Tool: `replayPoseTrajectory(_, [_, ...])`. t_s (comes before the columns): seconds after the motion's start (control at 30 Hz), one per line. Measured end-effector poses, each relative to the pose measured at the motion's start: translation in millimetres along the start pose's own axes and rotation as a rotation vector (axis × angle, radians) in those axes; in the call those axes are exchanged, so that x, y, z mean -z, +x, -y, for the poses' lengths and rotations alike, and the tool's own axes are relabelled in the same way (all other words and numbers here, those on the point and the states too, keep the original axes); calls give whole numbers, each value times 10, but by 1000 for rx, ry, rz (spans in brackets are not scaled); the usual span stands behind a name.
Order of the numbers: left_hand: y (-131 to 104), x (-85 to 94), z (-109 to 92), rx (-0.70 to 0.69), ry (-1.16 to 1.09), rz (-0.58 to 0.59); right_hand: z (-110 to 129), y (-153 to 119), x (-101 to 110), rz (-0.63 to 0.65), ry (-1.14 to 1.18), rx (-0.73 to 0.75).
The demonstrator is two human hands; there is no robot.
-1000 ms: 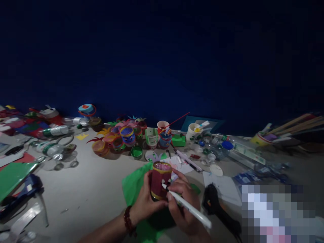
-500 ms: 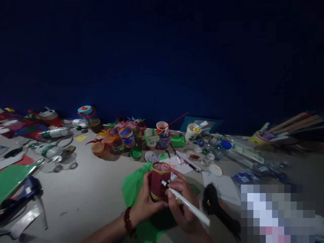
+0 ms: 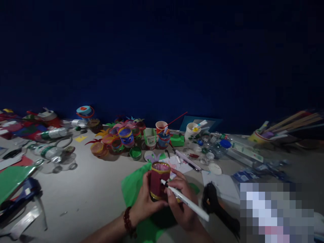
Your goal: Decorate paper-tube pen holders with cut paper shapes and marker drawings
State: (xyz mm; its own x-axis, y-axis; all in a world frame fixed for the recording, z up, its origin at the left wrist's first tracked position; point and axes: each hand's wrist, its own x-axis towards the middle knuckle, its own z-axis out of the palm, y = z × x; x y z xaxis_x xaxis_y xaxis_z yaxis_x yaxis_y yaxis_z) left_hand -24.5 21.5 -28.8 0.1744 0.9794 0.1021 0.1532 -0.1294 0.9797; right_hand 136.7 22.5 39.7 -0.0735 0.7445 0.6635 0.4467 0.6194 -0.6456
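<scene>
A dark red craft cup (image 3: 156,184) with yellow bands at rim and base stands upright in my left hand (image 3: 144,199), whose fingers and thumb wrap its left side and bottom. Purple paper points rise behind its rim. My right hand (image 3: 183,199) pinches a white marker pen (image 3: 188,201), its dark tip at the front of the cup. Some right fingers reach behind the cup's right side; whether they touch it I cannot tell. Under both hands lies a green sheet (image 3: 133,182) on the table.
Several decorated cups (image 3: 126,136) cluster at the back, near an open green paint pot (image 3: 135,153). Plastic bottles (image 3: 49,152) and a glue gun (image 3: 26,192) lie left. A black-handled tool (image 3: 211,199) lies right, with white paper (image 3: 222,185) beyond.
The whole view has shifted very slightly. Both hands keep their hold on the cup and the marker pen, and the tip stays at the cup's front.
</scene>
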Motion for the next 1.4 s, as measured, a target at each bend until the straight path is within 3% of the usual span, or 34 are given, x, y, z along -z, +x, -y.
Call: replayPoseTrajectory(1.4, [4, 2, -20, -6, 12, -8, -69, -54, -6, -7, -3, -31])
